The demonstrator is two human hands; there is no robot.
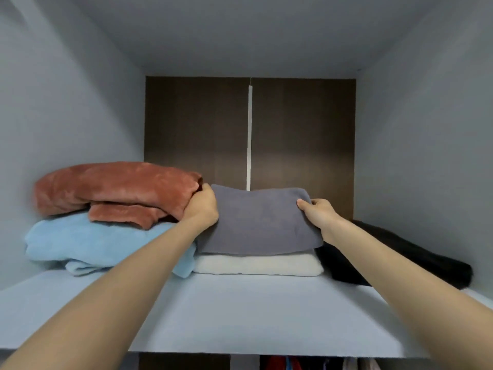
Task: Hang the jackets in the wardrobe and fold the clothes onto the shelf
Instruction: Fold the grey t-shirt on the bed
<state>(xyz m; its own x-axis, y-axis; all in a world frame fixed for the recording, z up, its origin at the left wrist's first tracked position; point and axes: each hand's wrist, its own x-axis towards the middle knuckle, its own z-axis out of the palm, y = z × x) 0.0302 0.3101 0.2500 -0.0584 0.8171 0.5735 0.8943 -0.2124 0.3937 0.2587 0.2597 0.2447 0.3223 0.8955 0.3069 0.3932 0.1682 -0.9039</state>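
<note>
Across the shelf [240, 316], left hand [202, 206] and right hand [318, 213] pinch opposite edges of the grey cloth [261, 222] between them, likely soft, light.

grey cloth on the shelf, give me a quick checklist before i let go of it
1. Grip: left hand holds the left edge of the grey cloth, right hand holds the right edge: ok.
2. Placement: it sits over the white cloth, with the sides roughly in line: ok.
3. Lying flat: the front edge rests on the white cloth, but the far part is raised: not ok.
4. Clear of the rust cloth: the left hand is right against it: cannot tell.
5. Clear of the black garment: the grey corner overlaps it in this view: cannot tell.
6. Fold intact, no loose flaps showing: ok.
</note>
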